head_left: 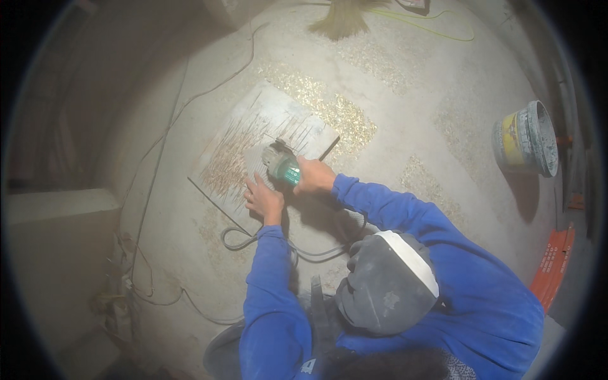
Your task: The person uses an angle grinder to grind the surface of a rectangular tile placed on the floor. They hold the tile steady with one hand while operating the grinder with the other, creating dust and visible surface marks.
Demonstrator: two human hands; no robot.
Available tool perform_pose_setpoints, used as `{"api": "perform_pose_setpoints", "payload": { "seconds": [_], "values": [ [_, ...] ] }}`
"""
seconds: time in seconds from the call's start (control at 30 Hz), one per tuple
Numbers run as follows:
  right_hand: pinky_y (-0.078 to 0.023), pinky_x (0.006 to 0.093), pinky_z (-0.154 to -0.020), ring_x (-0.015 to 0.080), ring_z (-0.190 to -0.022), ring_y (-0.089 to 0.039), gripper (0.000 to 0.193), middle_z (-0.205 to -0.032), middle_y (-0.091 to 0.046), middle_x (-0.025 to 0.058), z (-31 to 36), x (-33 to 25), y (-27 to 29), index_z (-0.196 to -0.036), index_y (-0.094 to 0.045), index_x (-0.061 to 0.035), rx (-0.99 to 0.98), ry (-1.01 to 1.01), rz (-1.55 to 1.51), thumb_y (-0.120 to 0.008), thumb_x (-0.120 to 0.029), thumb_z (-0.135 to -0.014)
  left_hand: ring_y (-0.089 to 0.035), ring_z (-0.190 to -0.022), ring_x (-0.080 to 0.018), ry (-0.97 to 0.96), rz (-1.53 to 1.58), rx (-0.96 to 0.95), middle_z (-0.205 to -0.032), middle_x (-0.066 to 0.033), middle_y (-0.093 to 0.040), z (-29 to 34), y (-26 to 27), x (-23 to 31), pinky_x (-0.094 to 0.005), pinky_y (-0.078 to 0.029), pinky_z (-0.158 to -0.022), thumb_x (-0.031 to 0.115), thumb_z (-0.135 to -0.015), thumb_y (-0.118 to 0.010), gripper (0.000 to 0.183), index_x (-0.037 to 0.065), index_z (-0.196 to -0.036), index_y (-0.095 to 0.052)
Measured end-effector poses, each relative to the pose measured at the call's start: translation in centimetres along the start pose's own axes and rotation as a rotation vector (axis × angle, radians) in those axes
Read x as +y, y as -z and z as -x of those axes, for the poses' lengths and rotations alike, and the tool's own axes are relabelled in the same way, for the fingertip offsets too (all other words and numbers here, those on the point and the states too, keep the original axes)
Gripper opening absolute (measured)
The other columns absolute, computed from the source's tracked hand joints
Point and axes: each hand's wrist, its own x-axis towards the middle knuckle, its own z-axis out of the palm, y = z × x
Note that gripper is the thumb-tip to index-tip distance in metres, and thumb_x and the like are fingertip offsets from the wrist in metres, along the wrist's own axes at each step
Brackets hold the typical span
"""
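Observation:
My right hand (316, 176) is wrapped round the green body of an angle grinder (288, 171), whose grey head points up and left. The grinder is over a pale square slab (272, 101) marked with many brown grooves and streaks. Close by on the left, my left hand (265, 199) rests at the near part of the slab with its fingers spread. The grinder's disc is hidden under its head. Thin dark bars (217, 204) stick out from the slab's edges. A looped grey cable (316, 256) lies just below my hands.
A dusty bucket (522, 139) stands at the right, with an orange-red strip (552, 266) below it. Bright flecks (354, 120) cover patches of floor. A broom head (340, 22) and yellow cord (437, 28) are at the far side. Cables (166, 130) and a pale block (60, 206) are left.

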Motion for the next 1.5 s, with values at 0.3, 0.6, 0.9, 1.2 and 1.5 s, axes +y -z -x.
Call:
{"api": "perform_pose_setpoints", "payload": {
  "seconds": [0.3,0.6,0.9,1.2,1.5],
  "values": [
    [-0.055,0.0460,-0.086,0.0424,-0.101,-0.067,0.071,-0.105,-0.068,0.0278,-0.5,0.1,-0.1,-0.116,-0.053,0.0046,-0.017,-0.012,0.021,-0.083,-0.033,-0.064,-0.040,-0.132,-0.0415,-0.007,-0.002,0.009,-0.156,-0.0152,-0.031,-0.1,-0.3,-0.2,-0.0567,-0.034,-0.104,0.013,-0.073,-0.072,0.082,0.016,-0.149,-0.040],
    [-0.055,0.0445,-0.087,0.0410,-0.102,-0.067,0.070,-0.107,-0.067,0.0275,-0.2,-0.9,0.6,-0.117,-0.053,0.0048,-0.051,-0.048,0.014,-0.083,-0.032,-0.065,-0.040,-0.132,-0.0396,0.005,-0.015,-0.003,-0.157,-0.0133,-0.030,0.1,0.1,0.0,-0.0556,-0.035,-0.103,0.015,-0.072,-0.075,0.085,0.017,-0.149,-0.040],
    [-0.055,0.0460,-0.087,0.0414,-0.102,-0.066,0.071,-0.106,-0.067,0.0272,-0.2,-0.6,0.2,-0.118,-0.052,0.0037,-0.024,0.003,0.022,-0.084,-0.031,-0.064,-0.040,-0.132,-0.0388,0.006,-0.012,-0.009,-0.157,-0.0107,-0.030,0.0,0.3,0.0,-0.0548,-0.035,-0.103,0.017,-0.070,-0.080,0.090,0.018,-0.150,-0.039],
    [-0.053,0.0506,-0.080,0.0467,-0.094,-0.065,0.069,-0.095,-0.067,0.0300,1.4,-0.3,-0.9,-0.114,-0.051,0.0055,0.007,0.138,-0.010,-0.084,-0.027,-0.064,-0.041,-0.131,-0.0392,-0.002,0.018,-0.013,-0.157,-0.0084,-0.029,0.1,-0.1,-0.5,-0.0538,-0.035,-0.103,0.006,-0.066,-0.080,0.097,0.012,-0.151,-0.035],
    [-0.053,0.0498,-0.081,0.0471,-0.093,-0.065,0.064,-0.094,-0.066,0.0306,1.0,0.2,-0.5,-0.110,-0.051,0.0063,-0.018,0.100,-0.012,-0.081,-0.026,-0.065,-0.040,-0.132,-0.0398,0.015,0.014,0.004,-0.157,-0.0086,-0.030,-0.2,-0.5,-0.3,-0.0554,-0.033,-0.104,0.004,-0.069,-0.075,0.092,0.007,-0.151,-0.033]
  ]
}}
